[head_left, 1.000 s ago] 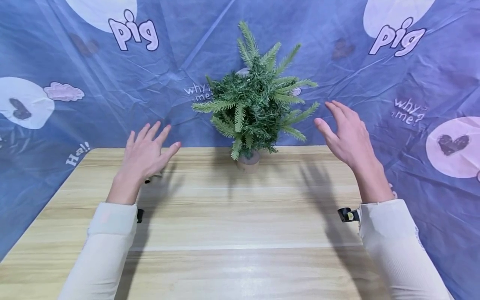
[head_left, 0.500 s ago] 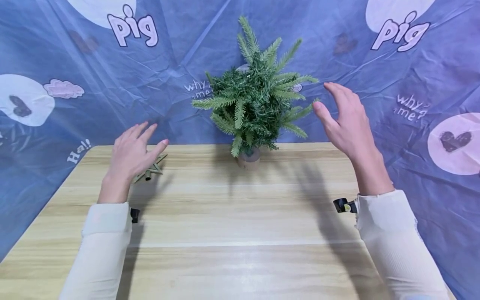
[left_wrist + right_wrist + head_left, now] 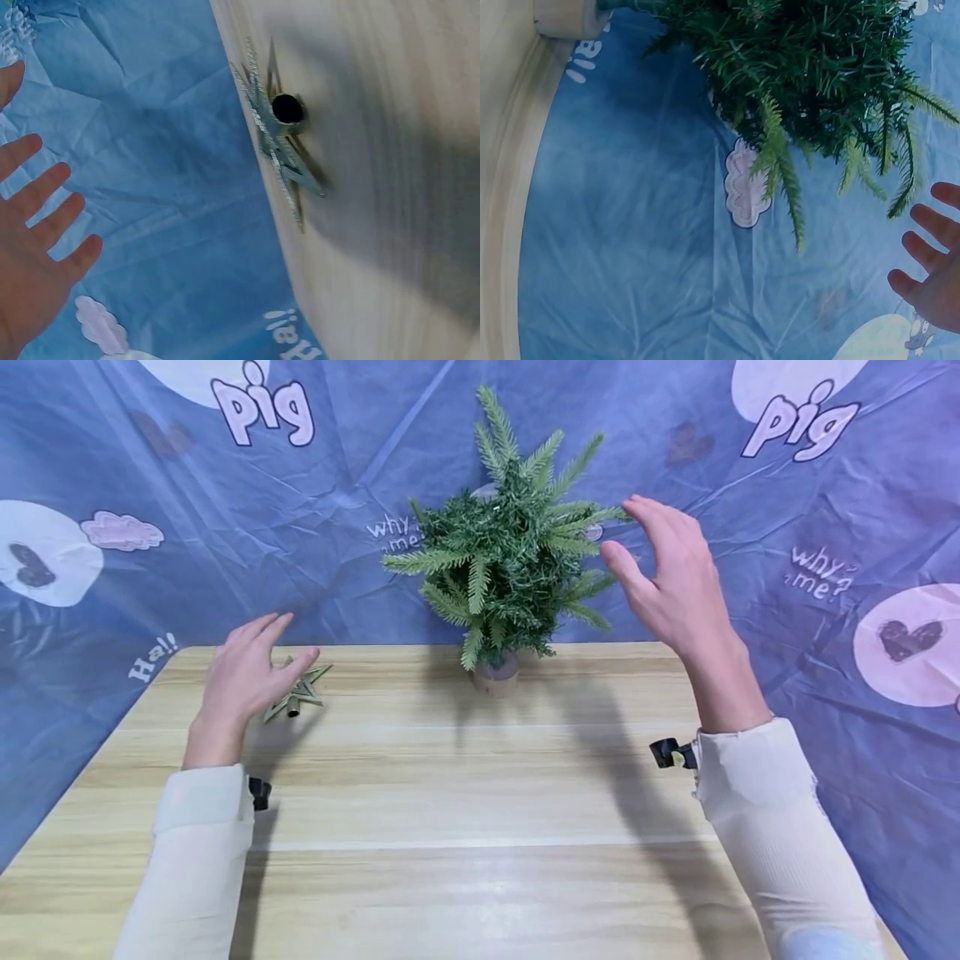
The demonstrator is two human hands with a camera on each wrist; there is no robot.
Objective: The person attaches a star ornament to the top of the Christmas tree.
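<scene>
A small artificial Christmas tree [image 3: 510, 560] stands upright on a round wooden base [image 3: 496, 678] near the table's back edge. To its right my right hand [image 3: 678, 581] hovers in the air, fingers spread and holding nothing; in the head view its fingertips overlap the branch tips, and contact cannot be told. The right wrist view shows the fingers [image 3: 928, 259] apart from the green branches [image 3: 795, 82]. My left hand [image 3: 243, 672] is raised at the left, fingers extended and holding nothing. Just beyond it a gold star tree topper [image 3: 298, 693] lies on the table, its hollow socket [image 3: 288, 109] facing the left wrist camera.
The pale wood-grain table [image 3: 480, 793] spans the foreground. Behind it and along both sides hangs a wrinkled blue printed cloth [image 3: 337, 527], close to the back of the tree. Black wrist cameras [image 3: 673, 754] sit at both cuffs.
My right hand has risen and moved left toward the tree's branches. My left hand has shifted left, uncovering the star topper. Tree and topper stay in place.
</scene>
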